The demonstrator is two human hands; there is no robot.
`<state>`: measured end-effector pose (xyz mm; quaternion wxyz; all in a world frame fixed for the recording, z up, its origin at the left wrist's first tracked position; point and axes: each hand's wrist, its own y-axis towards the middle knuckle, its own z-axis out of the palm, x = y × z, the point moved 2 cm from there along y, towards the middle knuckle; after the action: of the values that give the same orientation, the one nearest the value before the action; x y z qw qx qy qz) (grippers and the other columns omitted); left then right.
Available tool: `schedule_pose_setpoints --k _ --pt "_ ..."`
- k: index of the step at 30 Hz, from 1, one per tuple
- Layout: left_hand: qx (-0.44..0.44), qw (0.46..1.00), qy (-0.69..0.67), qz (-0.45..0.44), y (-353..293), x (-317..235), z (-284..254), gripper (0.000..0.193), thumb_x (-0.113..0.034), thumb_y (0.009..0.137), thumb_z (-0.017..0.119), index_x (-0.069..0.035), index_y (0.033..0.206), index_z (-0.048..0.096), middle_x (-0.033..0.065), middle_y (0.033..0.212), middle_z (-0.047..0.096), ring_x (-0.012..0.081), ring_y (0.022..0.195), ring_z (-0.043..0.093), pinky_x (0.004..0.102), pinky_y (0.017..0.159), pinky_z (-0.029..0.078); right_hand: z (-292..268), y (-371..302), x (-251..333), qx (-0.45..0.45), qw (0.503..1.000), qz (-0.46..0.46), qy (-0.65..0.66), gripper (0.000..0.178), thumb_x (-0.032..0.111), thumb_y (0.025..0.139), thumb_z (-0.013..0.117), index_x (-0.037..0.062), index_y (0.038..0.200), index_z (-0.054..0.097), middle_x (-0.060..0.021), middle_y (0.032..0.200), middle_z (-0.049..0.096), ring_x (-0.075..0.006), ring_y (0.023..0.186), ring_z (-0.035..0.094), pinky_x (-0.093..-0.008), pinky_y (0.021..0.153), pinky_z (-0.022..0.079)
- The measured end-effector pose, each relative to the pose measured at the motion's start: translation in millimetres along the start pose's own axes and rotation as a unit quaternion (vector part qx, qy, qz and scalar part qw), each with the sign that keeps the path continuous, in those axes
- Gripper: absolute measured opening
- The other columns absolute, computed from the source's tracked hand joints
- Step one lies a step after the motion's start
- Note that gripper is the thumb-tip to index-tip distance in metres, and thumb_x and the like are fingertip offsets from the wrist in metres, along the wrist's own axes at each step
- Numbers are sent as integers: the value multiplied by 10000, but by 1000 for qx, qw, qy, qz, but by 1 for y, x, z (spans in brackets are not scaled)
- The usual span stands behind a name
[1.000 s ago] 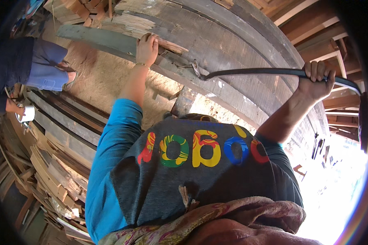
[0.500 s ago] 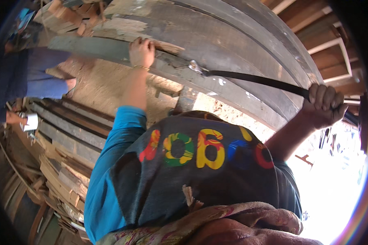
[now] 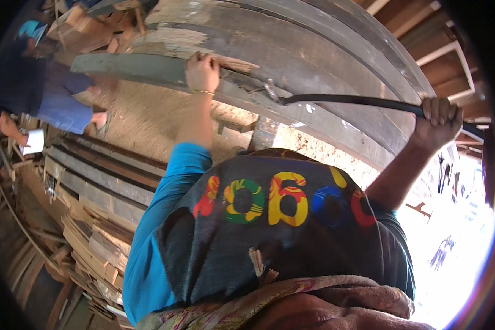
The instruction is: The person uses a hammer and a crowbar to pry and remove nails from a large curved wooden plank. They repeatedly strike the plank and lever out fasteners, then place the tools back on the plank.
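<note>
A long black pry bar (image 3: 346,99) lies across weathered grey planks, its shiny metal claw (image 3: 270,89) resting near the near plank's edge. My right hand (image 3: 437,124) is closed around its far-right end. My left hand (image 3: 202,72), with a thin gold bracelet at the wrist, has its fingers curled over the near grey plank (image 3: 129,65), left of the claw. Close to that hand, pale splintered wood (image 3: 234,63) shows on the plank surface. White flecks mark the wood around the bar.
Another person (image 3: 44,93) in blue shorts stands at the left, holding something white (image 3: 34,141). Stacked boards (image 3: 102,181) and wood offcuts (image 3: 88,247) lie at lower left. More scrap wood (image 3: 85,27) is piled at far left. A pale wooden frame (image 3: 465,60) stands at far right.
The pry bar's handle end has swung a little away from me with my right hand, so the bar lies flatter across the picture. My left hand keeps its hold. The whole view has shifted slightly.
</note>
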<state>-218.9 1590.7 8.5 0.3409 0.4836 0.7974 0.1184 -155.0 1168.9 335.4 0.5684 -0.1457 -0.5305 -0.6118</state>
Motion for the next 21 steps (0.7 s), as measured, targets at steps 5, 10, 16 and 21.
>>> schedule_pose_setpoints --k 5,10,16,21 --pt "14 1000 13 6 2 4 1 138 -225 794 635 -118 863 689 148 1039 626 295 1000 580 446 958 399 -35 -15 3 76 995 8 61 418 252 974 372 155 568 386 6 479 351 -101 395 294 -283 450 284" --pt "8 1000 13 7 1 7 6 156 -237 793 636 -111 871 686 149 1060 619 300 991 581 444 959 398 -11 -3 -1 38 997 10 69 408 243 969 362 172 569 345 17 477 305 -100 396 261 -287 442 262" --pt "38 998 40 0 7 -1 -2 156 -242 792 649 -106 864 674 157 1084 609 302 1017 570 450 971 387 -61 -19 -1 38 996 19 72 378 217 966 358 167 593 331 19 486 278 -101 404 242 -282 440 257" --pt "12 999 40 15 7 3 0 172 -235 803 641 -108 912 682 155 1044 634 298 1052 565 450 945 405 24 1 -6 65 994 17 88 333 195 961 355 143 632 355 15 512 282 -98 419 257 -279 445 266"
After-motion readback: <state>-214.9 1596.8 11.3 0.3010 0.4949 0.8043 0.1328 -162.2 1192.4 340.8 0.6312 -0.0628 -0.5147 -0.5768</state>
